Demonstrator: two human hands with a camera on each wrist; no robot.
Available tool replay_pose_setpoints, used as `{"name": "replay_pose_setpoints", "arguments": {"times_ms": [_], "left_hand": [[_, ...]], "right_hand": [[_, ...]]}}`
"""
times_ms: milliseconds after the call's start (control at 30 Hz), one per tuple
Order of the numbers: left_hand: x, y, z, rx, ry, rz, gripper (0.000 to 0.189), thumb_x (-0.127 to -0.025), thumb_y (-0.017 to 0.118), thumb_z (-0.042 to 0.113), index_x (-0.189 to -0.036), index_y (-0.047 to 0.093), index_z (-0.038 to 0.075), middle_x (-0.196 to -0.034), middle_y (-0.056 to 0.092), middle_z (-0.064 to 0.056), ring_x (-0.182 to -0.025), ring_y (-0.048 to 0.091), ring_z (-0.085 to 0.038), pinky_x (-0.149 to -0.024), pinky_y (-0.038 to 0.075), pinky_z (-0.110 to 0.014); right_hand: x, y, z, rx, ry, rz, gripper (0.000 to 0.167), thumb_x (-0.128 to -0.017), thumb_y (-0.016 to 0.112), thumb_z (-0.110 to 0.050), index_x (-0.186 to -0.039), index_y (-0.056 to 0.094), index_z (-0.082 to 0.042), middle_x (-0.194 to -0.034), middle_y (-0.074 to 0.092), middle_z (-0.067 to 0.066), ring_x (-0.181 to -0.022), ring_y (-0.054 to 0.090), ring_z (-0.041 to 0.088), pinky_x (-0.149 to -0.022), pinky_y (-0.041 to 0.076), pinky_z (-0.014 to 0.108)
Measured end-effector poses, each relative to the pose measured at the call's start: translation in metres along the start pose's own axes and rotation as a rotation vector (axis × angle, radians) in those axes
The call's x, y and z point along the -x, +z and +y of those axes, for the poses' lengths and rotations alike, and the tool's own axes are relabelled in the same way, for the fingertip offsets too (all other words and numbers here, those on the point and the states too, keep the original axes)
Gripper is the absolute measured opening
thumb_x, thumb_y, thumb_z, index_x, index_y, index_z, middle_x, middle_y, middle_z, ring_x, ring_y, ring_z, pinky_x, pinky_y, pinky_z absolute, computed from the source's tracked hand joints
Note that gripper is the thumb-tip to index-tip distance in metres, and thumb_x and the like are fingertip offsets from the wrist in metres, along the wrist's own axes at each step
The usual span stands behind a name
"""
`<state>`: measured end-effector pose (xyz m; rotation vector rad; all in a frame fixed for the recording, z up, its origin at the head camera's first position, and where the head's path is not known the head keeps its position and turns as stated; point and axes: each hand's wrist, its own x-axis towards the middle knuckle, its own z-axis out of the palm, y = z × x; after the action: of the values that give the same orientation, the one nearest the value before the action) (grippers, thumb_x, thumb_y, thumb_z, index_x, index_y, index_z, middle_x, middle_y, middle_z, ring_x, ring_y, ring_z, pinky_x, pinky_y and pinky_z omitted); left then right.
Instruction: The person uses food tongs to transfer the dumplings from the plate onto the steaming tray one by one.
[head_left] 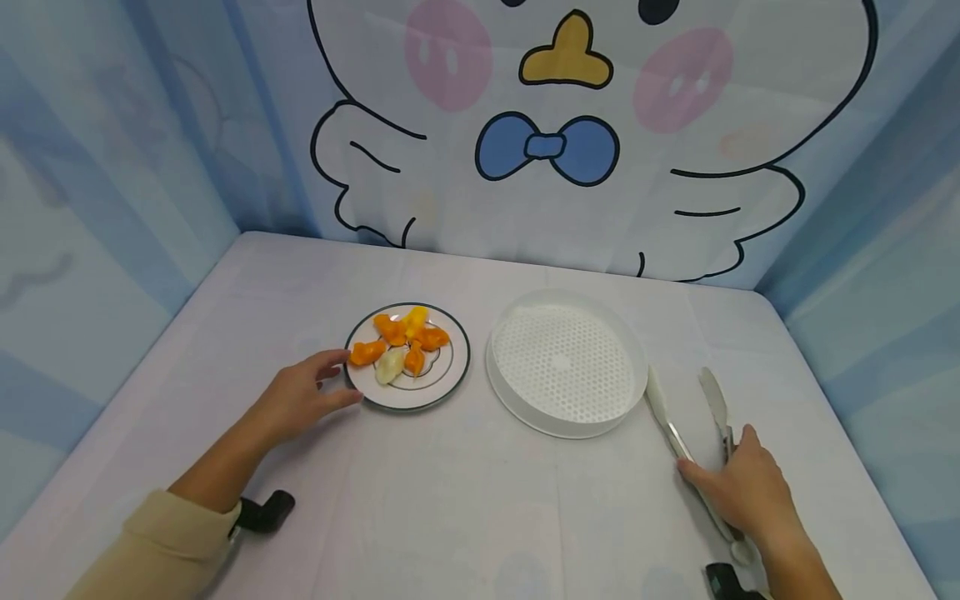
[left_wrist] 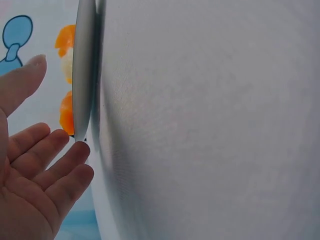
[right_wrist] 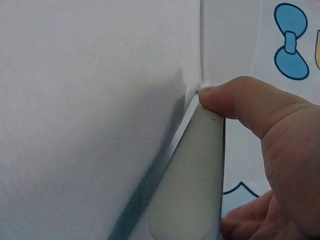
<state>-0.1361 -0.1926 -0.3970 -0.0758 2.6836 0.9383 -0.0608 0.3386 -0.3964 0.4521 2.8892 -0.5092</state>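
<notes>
My left hand (head_left: 303, 400) is at the left rim of a round plate (head_left: 447, 372), thumb and fingers apart and loosely bent. In the left wrist view the fingertips (left_wrist: 80, 149) are close to the plate's edge; whether they touch it I cannot tell. Several small orange and yellow pieces (head_left: 390, 330) and one pale piece (head_left: 390, 367) lie on that plate. Toward the right side, my right hand (head_left: 757, 487) holds spread metal tongs (head_left: 678, 442) with pale, flat tips. Its thumb (right_wrist: 240, 97) presses one arm in the right wrist view; the other fingers are partly hidden.
Between the plate and the tongs stands a round white tray (head_left: 566, 362) with a perforated base, one tong tip close to its right edge. A white cloth covers the table (head_left: 465, 508). Printed curtains (head_left: 885, 225) rise along its back and sides.
</notes>
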Motion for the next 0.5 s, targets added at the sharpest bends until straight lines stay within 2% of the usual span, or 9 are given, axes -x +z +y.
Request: {"name": "replay_pose_setpoints", "arguments": {"times_ms": [200, 333, 500], "left_hand": [[-0.001, 0.0, 0.001, -0.002, 0.006, 0.006, 0.077, -0.09, 0.075, 0.037, -0.151, 0.04, 0.007, -0.147, 0.046, -0.025, -0.133, 0.043, -0.044, -0.101, 0.043, -0.057], [-0.001, 0.001, 0.0, -0.003, 0.006, 0.005, 0.077, -0.089, 0.076, 0.037, -0.151, 0.04, 0.007, -0.146, 0.046, -0.026, -0.133, 0.043, -0.044, -0.101, 0.043, -0.057], [-0.001, 0.001, 0.0, -0.006, 0.008, 0.005, 0.077, -0.089, 0.076, 0.037, -0.151, 0.041, 0.007, -0.146, 0.046, -0.026, -0.133, 0.043, -0.044, -0.101, 0.043, -0.057]], "right_hand": [[0.002, -0.002, 0.003, -0.02, -0.011, 0.005, 0.095, -0.085, 0.073, -0.051, -0.123, 0.037, 0.029, -0.105, 0.052, 0.046, -0.08, 0.061, 0.045, -0.063, 0.055, 0.055], [0.005, -0.006, 0.004, -0.042, -0.003, 0.03, 0.087, -0.088, 0.07, -0.048, -0.127, 0.043, 0.025, -0.111, 0.054, 0.044, -0.086, 0.061, 0.046, -0.065, 0.055, 0.054], [0.008, -0.011, 0.003, -0.079, 0.012, 0.086, 0.086, -0.088, 0.071, -0.043, -0.133, 0.04, 0.023, -0.119, 0.05, 0.045, -0.094, 0.059, 0.052, -0.067, 0.055, 0.06]]}}
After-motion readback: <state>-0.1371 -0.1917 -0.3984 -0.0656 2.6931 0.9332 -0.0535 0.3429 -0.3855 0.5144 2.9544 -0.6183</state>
